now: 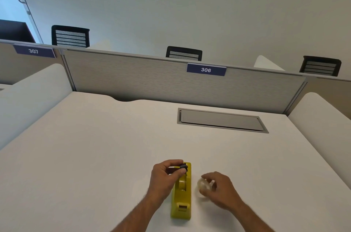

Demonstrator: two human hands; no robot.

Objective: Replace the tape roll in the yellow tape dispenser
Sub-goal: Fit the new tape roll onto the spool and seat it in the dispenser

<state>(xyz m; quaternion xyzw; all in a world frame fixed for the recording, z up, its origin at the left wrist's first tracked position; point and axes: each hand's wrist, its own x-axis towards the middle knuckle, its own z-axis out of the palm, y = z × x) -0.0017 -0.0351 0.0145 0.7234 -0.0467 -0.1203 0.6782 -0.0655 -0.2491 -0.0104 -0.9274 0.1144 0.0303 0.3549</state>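
Observation:
A yellow tape dispenser (182, 195) lies on the white desk (95, 155) near the front edge, its cutter end toward me. Its roll cradle looks open with no roll in it. My left hand (165, 175) is just left of the dispenser's far end and pinches a small black spool core (183, 166) between thumb and fingers. To the dispenser's right, my right hand (218, 188) is closed over a clear tape roll (202, 187) resting on or just above the desk; the fingers partly hide the roll.
A grey cable-hatch cover (221, 120) is set into the desk at the back right. A grey partition (152, 77) with a "306" label closes the far edge, and white side dividers flank the desk. Chair backs show behind the partition.

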